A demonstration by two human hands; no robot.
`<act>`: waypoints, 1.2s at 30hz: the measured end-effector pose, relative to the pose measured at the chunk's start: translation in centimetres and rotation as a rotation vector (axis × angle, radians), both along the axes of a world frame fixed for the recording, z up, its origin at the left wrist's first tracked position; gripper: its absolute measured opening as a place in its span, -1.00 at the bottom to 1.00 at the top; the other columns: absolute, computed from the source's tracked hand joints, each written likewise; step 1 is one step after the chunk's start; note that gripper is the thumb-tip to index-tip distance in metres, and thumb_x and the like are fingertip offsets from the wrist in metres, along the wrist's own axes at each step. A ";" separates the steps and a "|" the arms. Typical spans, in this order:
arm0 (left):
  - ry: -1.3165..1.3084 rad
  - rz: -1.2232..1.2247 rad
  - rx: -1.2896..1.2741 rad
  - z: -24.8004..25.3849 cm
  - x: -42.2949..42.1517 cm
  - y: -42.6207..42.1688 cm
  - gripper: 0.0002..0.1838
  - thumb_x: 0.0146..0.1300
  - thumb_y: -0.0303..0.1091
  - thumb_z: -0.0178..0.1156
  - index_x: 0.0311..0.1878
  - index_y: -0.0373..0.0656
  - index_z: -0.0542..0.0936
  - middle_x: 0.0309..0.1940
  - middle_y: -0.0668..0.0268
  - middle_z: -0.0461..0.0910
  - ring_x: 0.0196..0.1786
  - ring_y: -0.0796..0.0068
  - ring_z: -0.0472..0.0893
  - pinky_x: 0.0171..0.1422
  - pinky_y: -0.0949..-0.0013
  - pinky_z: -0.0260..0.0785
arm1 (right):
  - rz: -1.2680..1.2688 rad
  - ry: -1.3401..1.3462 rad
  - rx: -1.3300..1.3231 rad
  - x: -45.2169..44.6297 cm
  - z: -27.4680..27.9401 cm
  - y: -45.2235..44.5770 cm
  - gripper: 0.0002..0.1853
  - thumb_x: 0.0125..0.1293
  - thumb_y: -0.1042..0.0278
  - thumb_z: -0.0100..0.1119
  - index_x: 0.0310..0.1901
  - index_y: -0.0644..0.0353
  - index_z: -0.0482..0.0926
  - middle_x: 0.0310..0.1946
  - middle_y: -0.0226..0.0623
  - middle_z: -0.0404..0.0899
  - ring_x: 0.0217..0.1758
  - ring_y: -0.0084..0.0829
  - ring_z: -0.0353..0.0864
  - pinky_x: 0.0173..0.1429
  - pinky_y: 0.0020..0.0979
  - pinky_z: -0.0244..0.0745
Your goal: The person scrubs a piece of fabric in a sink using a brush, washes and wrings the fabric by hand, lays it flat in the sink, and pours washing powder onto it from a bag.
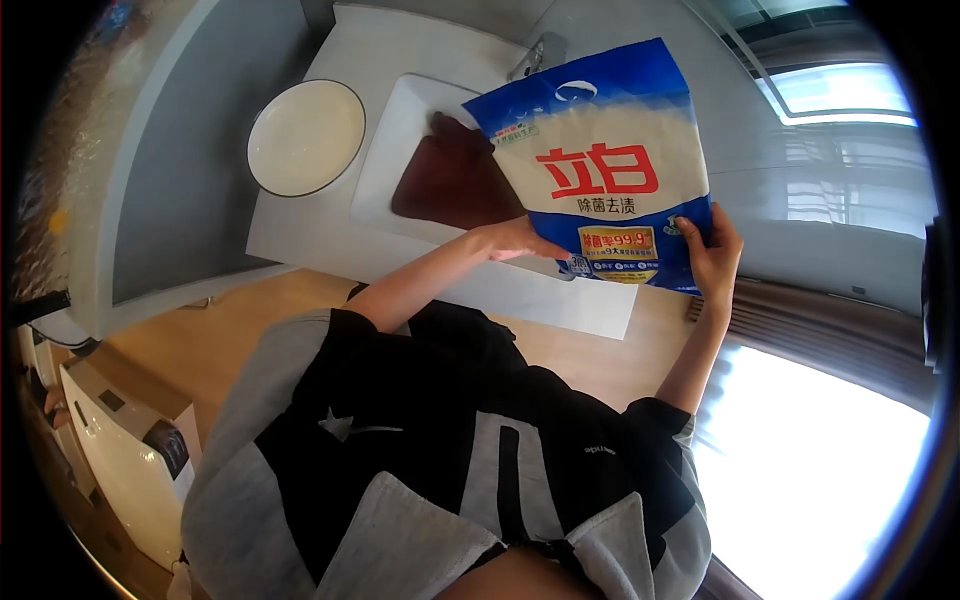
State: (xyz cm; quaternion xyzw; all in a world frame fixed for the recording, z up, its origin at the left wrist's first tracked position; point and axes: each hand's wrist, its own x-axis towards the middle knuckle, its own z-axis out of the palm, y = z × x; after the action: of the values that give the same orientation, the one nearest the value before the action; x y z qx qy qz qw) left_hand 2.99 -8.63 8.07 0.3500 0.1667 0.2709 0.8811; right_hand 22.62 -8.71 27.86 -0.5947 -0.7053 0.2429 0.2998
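Note:
A blue and cream bag of washing powder (610, 130) with red lettering is held up, slightly tilted, over the right side of the sink. At its lower left corner, my left hand (512, 240) grips the bag with the thumb in front. My right hand (714, 250) is closed on the lower right edge, its thumb pressed on the front and its other fingers mostly behind. Inside the white sink (385, 150) lies a dark red cloth (455, 178), partly covered from view by the bag.
A round white basin (307, 137) with a dark rim stands on the white counter (400, 40) left of the sink. Behind the bag, a metal tap (538, 55) shows in part. A grey wall panel (200, 150) borders the left; a curtain (830, 345) hangs at the right.

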 end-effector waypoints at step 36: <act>-0.171 0.099 -0.406 -0.4 2.0 -2.6 -0.18 -0.11 -0.17 0.37 0.20 -0.14 0.14 0.11 0.06 0.27 0.20 0.13 0.27 0.19 0.08 0.24 | 0.024 -0.159 0.003 -1.1 -1.5 3.6 -0.76 0.09 0.33 0.21 -0.31 0.35 0.51 -0.50 -0.17 0.57 -0.51 -0.51 0.54 -0.37 -0.55 0.48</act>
State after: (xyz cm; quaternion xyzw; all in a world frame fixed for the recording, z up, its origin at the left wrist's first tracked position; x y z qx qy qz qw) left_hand 5.04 -11.26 7.63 0.1329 0.1595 0.3033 0.9300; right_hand 21.47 -5.14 26.39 -0.6030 -0.7344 0.1974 0.2409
